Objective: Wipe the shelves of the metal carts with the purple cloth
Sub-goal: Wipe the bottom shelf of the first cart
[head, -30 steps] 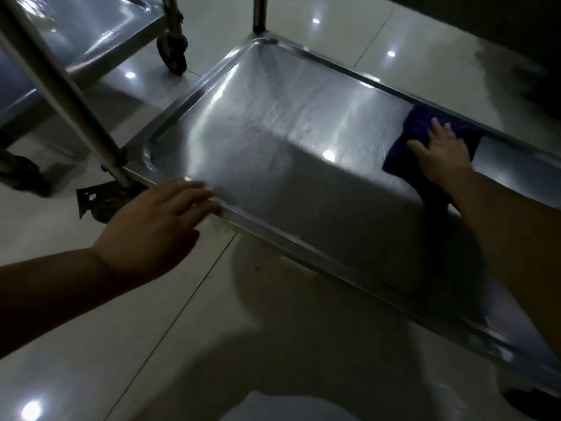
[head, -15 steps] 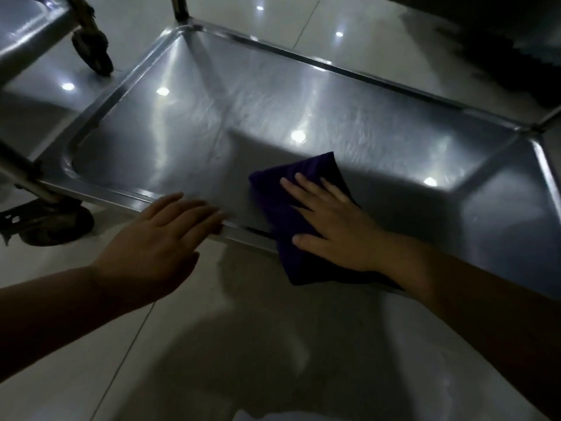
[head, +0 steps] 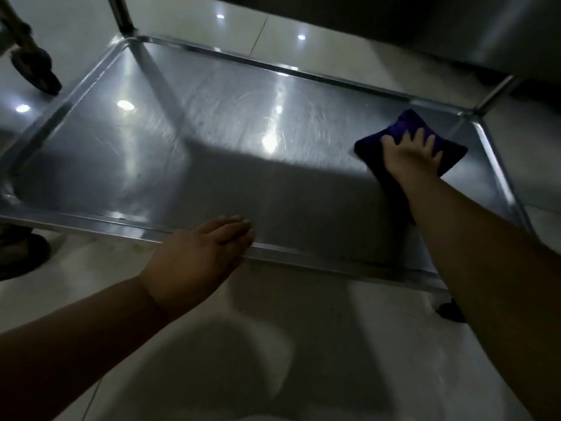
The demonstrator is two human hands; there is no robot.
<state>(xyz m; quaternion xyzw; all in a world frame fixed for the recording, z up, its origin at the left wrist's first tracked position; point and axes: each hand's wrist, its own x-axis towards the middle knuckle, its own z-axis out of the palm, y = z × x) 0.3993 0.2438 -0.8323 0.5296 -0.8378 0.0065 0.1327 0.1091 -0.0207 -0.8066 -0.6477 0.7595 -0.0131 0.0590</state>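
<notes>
Head view: dim room, glossy pale tiled floor [head: 303, 344] reflecting ceiling lights.
Surface: shiny rimmed steel cart shelf [head: 212, 165], mid-frame.
Cloth: folded purple cloth [head: 403, 129], right of centre, on shelf.
Right hand [head: 409, 156]: grip flat, fingers spread, pressing cloth.
Left hand [head: 206, 247]: grip straight, resting on near rim.
Castor: black cart wheel [head: 33, 68], upper left.

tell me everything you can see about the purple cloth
The purple cloth is dark, soft-looking fabric, folded into a rough square pad. It lies flat on the metal shelf, near its far right corner. The right hand presses down on it with fingers spread, hiding its middle; a pointed corner sticks out beyond the fingertips. Nothing else touches it.
</notes>
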